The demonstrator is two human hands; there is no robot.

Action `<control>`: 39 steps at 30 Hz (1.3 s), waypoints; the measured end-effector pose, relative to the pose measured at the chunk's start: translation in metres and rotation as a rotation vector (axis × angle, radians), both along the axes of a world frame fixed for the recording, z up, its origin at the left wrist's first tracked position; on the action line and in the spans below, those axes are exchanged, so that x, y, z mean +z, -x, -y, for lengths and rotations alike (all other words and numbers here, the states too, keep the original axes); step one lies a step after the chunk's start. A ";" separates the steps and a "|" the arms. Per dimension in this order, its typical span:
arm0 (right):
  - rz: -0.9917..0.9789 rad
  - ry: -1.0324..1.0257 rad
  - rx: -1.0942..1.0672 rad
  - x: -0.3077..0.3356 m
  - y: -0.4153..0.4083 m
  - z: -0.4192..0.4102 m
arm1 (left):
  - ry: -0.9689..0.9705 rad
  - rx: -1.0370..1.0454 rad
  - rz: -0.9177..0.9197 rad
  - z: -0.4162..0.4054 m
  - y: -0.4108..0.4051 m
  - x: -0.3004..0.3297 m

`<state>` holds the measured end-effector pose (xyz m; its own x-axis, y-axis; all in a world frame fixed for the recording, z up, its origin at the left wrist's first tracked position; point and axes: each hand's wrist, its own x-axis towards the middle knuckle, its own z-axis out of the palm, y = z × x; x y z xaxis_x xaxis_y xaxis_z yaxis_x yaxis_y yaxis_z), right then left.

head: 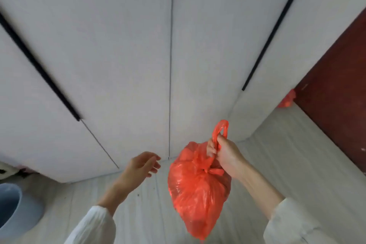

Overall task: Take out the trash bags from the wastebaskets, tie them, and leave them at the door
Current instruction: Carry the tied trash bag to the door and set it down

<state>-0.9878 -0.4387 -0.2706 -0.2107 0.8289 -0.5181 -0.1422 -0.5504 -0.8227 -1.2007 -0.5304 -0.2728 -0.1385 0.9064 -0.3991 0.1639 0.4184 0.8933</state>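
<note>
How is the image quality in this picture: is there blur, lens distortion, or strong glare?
Head view: wide-angle distortion bends the dark cabinet seams outward; the left hand and frame edges are slightly smeared; light is soft and even, with mild sheen on the red bag gripped by the right hand; the second red bag by the dark red door looks blurred.

One head-worn camera looks forward and down, close over the hands, facing white cabinet doors (118,55) at twelve o'clock.
</note>
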 end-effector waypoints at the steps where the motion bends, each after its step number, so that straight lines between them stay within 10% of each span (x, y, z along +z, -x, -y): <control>1: -0.020 0.003 -0.059 0.005 -0.030 -0.009 | -0.011 -0.042 -0.002 -0.020 -0.028 0.005; 19: -0.032 -0.073 -0.668 0.038 -0.507 -0.162 | -0.040 -0.748 0.012 -0.292 -0.488 -0.005; 39: -0.037 0.140 -0.537 -0.015 -0.763 -0.530 | 0.053 -0.635 -0.045 -0.647 -0.794 -0.056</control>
<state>-0.2250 0.0918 -0.2856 0.2022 0.7487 -0.6314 -0.4600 -0.4965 -0.7361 -0.4070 0.1168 -0.3284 0.4016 0.7965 -0.4520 0.4316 0.2706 0.8605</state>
